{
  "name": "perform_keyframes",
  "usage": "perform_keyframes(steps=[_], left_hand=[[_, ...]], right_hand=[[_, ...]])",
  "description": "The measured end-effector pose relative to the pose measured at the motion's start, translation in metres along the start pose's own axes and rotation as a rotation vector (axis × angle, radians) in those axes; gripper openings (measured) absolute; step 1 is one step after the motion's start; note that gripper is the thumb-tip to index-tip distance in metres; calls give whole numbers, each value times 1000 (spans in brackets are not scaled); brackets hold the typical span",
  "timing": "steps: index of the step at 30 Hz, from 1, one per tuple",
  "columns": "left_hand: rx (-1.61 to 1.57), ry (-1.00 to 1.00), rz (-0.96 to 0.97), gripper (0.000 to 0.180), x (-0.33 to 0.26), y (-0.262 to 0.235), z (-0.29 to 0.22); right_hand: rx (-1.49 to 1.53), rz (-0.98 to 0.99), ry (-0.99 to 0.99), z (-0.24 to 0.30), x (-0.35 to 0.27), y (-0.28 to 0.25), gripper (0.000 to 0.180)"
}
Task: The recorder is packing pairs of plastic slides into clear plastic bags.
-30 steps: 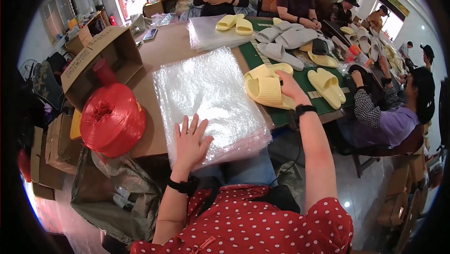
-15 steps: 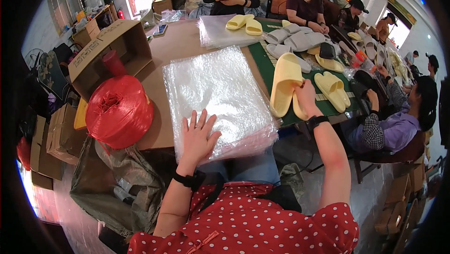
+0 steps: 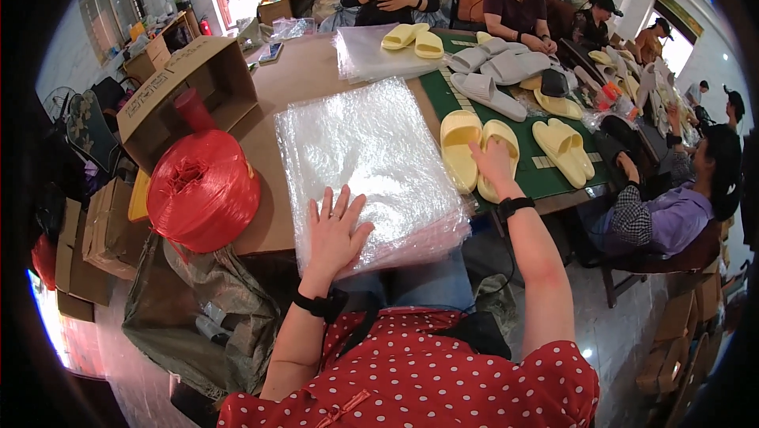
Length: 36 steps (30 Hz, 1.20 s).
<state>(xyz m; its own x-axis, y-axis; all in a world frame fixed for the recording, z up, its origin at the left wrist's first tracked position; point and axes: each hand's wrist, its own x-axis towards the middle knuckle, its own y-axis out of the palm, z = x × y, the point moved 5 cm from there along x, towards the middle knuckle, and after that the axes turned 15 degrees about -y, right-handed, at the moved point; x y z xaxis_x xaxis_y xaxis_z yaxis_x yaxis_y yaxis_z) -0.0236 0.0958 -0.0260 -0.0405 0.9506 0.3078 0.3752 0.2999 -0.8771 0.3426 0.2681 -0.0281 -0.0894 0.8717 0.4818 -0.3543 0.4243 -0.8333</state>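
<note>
Yellow slippers [image 3: 477, 149] lie paired under the flat, open right hand [image 3: 492, 161]; the open left hand [image 3: 336, 230] presses the clear bag stack [image 3: 365, 159].

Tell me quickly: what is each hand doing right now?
Left hand: open, fingers spread, flat on the stack of clear plastic bags.
Right hand: open, resting on a pair of yellow slippers; holding nothing.

Yellow slippers [image 3: 479, 155], green mat [image 3: 545, 173] — red twine spool [image 3: 203, 189].
</note>
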Motion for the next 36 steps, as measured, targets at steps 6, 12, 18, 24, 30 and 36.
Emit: perform_keyframes(steps=[6, 12, 18, 24, 30, 36], left_hand=[[22, -7, 11, 55, 1, -2, -1], [0, -27, 78, 61, 3, -6, 2], [-339, 10, 159, 75, 8, -47, 5], [-119, 182, 295, 76, -5, -38, -3], [-95, 187, 254, 77, 1, -14, -6], [25, 163, 291, 80, -8, -19, -5]], right_hand=[[-166, 12, -40, 9, 11, 11, 49], [-9, -82, -81, -12, 13, 8, 35], [156, -305, -33, -13, -13, -67, 29], [424, -368, -260, 105, -51, -138, 19], [495, -21, -419, 214, -80, -69, 20], [314, 28, -370, 182, -69, -14, 23]])
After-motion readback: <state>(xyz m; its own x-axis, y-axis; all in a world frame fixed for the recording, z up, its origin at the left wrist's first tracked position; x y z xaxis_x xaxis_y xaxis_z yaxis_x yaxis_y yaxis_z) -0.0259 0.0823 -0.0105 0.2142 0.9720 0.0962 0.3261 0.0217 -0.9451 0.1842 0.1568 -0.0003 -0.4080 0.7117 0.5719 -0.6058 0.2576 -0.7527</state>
